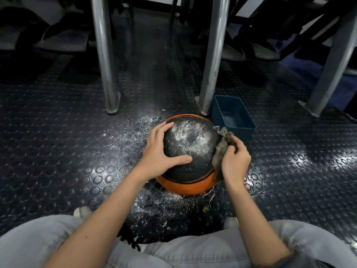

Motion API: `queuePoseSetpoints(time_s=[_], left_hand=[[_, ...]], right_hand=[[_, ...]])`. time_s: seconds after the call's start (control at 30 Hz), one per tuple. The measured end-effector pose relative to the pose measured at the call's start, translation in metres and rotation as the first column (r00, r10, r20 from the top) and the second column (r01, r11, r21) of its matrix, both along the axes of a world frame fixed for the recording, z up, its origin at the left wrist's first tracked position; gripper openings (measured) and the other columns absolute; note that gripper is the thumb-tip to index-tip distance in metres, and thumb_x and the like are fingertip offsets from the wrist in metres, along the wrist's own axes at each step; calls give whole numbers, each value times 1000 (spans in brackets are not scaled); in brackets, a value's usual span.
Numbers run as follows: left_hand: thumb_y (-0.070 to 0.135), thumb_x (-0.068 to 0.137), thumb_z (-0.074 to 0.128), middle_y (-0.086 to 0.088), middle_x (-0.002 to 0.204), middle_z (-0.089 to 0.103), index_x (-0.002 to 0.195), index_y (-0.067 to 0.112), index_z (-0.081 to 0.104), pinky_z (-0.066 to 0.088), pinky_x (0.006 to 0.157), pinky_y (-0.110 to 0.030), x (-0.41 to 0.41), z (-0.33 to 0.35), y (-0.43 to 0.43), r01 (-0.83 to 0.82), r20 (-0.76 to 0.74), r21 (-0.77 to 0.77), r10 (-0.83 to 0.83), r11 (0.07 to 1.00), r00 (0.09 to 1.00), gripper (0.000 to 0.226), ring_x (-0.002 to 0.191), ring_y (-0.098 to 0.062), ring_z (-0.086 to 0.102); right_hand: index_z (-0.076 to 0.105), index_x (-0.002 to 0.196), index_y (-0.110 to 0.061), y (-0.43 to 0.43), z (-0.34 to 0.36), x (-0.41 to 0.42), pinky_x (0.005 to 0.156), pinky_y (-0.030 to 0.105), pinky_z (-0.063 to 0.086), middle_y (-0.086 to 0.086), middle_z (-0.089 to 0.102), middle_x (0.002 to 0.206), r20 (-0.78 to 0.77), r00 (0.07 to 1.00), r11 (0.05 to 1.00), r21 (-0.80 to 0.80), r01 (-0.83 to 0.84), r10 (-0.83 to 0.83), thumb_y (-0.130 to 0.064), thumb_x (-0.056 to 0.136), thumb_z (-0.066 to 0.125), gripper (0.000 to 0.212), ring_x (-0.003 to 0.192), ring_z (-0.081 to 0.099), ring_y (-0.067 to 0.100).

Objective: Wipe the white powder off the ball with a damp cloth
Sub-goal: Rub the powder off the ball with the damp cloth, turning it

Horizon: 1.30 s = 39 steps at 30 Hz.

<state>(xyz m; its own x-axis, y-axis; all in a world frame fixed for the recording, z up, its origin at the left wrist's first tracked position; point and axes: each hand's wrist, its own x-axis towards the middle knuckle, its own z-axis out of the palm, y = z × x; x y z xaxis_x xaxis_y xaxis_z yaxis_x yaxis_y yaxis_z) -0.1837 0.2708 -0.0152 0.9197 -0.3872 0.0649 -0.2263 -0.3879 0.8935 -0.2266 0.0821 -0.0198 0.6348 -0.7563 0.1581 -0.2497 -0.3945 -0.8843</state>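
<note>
The ball (pixel 190 149) lies on the floor (pixel 58 144), powder on top. The left hand (pixel 161 149) lies spread over it; the right hand (pixel 234 161) grips a cloth (pixel 220 149) at its right side, partly hiding it.

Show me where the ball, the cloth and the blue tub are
ball (pixel 193 140): head view, on its powder-dusted black top panel.
cloth (pixel 220 149): head view, on the crumpled middle, against the ball's right side.
blue tub (pixel 249 120): head view, on its right wall.

Powder-dusted black-and-orange ball (pixel 190 146) on studded floor (pixel 58 132), left hand (pixel 161 149) spread atop, right hand (pixel 234 161) clutching cloth (pixel 220 149) against its side.
</note>
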Motion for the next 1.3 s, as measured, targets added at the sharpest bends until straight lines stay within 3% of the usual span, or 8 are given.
queuePoseSetpoints(time_s=[0.2, 0.37, 0.57, 0.63, 0.77, 0.93, 1.13, 1.3], left_hand=[[74, 44, 67, 27, 132, 15, 132, 48, 21, 22, 116, -46, 2, -2, 4, -28, -36, -64, 26, 998, 999, 102, 138, -11, 18], [79, 42, 61, 22, 144, 11, 131, 52, 16, 16, 116, -52, -4, 2, -7, -49, -5, -2, 49, 999, 999, 103, 139, -10, 12], [74, 45, 60, 19, 140, 15, 133, 47, 19, 18, 115, -52, -3, -3, -8, -64, 47, -12, 65, 998, 997, 101, 140, -11, 13], [76, 44, 62, 19, 141, 15, 133, 48, 20, 18, 115, -52, -3, -2, -7, -83, 30, -24, 84, 996, 996, 102, 139, -10, 14], [79, 40, 60, 23, 144, 11, 128, 54, 16, 15, 115, -52, -6, 3, -13, -80, 5, 17, 80, 997, 997, 101, 135, -4, 11], [77, 40, 61, 19, 145, 14, 129, 52, 17, 15, 116, -50, -8, -2, -13, -91, 47, 0, 91, 996, 995, 103, 137, -6, 12], [74, 44, 68, 29, 140, 10, 129, 54, 14, 13, 116, -52, -7, 2, -12, -51, 2, 20, 51, 998, 999, 103, 133, 1, 9], [77, 41, 63, 23, 143, 13, 135, 43, 21, 15, 116, -49, -8, -3, -11, -71, 39, 7, 71, 997, 997, 109, 137, -4, 10]], right_hand=[[63, 118, -17, 30, 4, -10, 89, 13, 29, 0, 59, 113, 100, 953, 814, -549, -188, 288, -16, 90, 39, 37, 103, 40, 15], [62, 120, -20, 0, 6, 4, 87, 13, 26, -8, 54, 108, 75, 995, 993, -107, -58, 67, -3, 91, 40, 40, 110, 43, 18], [71, 103, -18, 40, 14, -2, 79, 25, 34, -2, 65, 105, 111, 908, 691, -688, -223, 403, -15, 83, 45, 33, 95, 42, 17], [71, 102, -19, 27, 21, 14, 80, 23, 35, -3, 65, 102, 69, 899, 680, -680, -274, 432, -16, 82, 44, 33, 93, 46, 20], [70, 104, -21, 0, 33, 35, 89, 18, 35, -2, 65, 103, 47, 971, 903, -381, -199, 234, -7, 82, 45, 36, 103, 51, 29], [71, 98, -22, 36, 38, 26, 74, 33, 36, -2, 63, 95, -47, 905, 617, -717, -326, 423, -17, 79, 45, 32, 92, 45, 22], [70, 106, -23, -12, 41, 46, 97, 36, 42, 2, 67, 109, -43, 981, 952, -237, -195, 190, -9, 84, 47, 35, 109, 55, 27], [72, 97, -26, 39, 48, 29, 77, 33, 35, -7, 65, 96, -67, 861, 651, -625, -430, 504, -15, 80, 48, 31, 94, 46, 20]])
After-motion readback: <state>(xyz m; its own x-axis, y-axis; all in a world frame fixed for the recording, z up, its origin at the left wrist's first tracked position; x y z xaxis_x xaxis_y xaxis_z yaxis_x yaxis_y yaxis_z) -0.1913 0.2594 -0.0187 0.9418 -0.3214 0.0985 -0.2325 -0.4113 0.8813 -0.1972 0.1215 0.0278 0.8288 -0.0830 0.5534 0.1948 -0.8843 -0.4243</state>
